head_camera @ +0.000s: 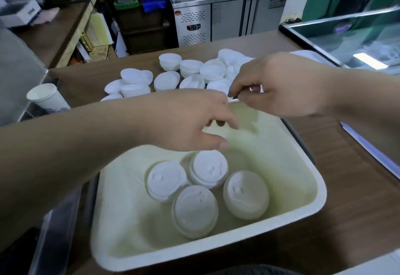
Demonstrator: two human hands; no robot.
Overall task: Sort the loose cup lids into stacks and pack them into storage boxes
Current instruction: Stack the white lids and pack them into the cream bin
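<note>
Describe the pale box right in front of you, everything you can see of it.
The box is a cream, slightly see-through plastic tub, rectangular with rounded corners and a thick rolled rim, open at the top. It sits flat on the brown wooden counter, a little askew. Four stacks of white lids stand on its floor. The left hand hovers over it without touching. The right hand is at the far rim and seems to pinch it, though blur leaves that unsure.

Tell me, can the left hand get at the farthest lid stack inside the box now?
Probably yes. The left hand hovers just above that lid stack, the box has no cover, and nothing lies between them. The right hand is away at the far rim.
</note>
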